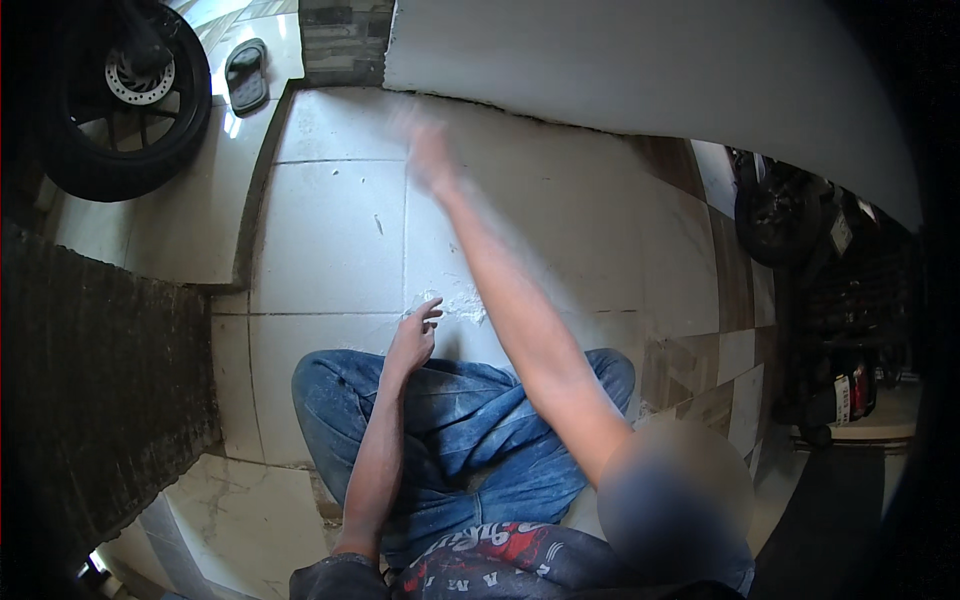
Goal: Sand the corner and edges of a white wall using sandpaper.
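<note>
Two bare hands show in my head view, one near, one far. On my left hand (411, 342) the fingers are loosely bent and slightly apart, holding nothing that I can see, beside a thin, white, powdery smear (464, 303) on the pale, glossy tile floor (330, 245); I cannot tell whether they touch it. This hand seems placed low and close simply to rest. My right hand (430, 152) is blurred, so I cannot tell how its fingers stand or whether they hold anything. My right forearm (510, 290) is stretched toward the smooth, off-white wall panel (650, 65), probably because that floor needs a long seated reach. The folded legs in dusty blue denim jeans (335, 400) likely bring my body near the powder. Farther out, a dark grey, open-backed slipper (246, 76) lies beside a black, disc-braked motorcycle wheel (140, 98), both apart from the powdery patch.
</note>
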The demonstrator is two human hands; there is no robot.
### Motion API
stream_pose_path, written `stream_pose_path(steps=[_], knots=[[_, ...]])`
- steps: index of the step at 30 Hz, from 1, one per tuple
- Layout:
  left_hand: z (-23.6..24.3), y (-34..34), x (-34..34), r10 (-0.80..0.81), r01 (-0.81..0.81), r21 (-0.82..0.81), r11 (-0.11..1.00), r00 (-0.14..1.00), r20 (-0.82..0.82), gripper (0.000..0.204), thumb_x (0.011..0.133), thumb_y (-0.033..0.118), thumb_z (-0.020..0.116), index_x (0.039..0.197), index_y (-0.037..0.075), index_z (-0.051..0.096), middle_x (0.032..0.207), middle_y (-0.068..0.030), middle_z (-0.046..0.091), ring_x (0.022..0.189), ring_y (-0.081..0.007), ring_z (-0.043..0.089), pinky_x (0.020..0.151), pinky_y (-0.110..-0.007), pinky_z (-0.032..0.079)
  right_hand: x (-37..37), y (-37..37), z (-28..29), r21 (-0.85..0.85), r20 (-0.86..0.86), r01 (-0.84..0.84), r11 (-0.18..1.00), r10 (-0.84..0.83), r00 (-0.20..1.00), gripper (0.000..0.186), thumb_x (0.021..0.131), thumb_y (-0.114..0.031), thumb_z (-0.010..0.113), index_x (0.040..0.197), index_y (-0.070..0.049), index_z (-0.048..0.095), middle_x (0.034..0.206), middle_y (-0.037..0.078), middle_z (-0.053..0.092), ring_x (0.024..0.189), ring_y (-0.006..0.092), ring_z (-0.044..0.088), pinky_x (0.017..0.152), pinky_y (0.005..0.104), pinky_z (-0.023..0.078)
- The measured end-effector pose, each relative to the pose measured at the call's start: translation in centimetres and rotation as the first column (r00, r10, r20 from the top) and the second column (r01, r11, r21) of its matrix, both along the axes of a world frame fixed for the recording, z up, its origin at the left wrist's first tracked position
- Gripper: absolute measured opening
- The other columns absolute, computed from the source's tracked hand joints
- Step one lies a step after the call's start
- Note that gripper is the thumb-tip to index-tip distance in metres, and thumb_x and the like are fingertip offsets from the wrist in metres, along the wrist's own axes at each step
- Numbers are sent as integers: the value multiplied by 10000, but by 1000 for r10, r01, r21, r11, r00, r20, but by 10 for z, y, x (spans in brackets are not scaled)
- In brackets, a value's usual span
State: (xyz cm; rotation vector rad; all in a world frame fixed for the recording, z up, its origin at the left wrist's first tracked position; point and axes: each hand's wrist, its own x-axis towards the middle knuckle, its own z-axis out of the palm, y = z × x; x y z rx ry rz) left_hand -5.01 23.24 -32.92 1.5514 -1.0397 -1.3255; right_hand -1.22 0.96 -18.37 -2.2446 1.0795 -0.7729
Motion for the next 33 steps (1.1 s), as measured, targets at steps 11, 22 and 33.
stream_pose_path(steps=[11,22,33], knots=[[93,8,-2,221,-391,-203,898,797,-562,583,923,164,568,1395,9,263,1230,-158,516,1101,-215,539,854,-315,482,-163,146,-6,714,479,-240,658,-208,853,418,812,-30,630,1217,15,542,1091,106,622,983,144,591,874,267,468],[175,44,-30,234,-329,-387,861,933,-272,584,867,17,594,1353,35,271,1126,-242,574,965,-253,631,762,-301,545,-217,222,114,-362,497,225,905,-17,868,421,696,-145,800,1016,-53,541,1020,95,520,978,210,520,842,310,453],[258,91,-89,-88,-77,-539,839,958,-274,764,688,55,765,1351,0,391,1260,-167,536,1166,-216,516,984,-351,405,-256,240,114,-555,536,290,780,68,842,622,664,-259,838,1087,-93,413,1134,101,394,1028,245,474,836,416,465]])
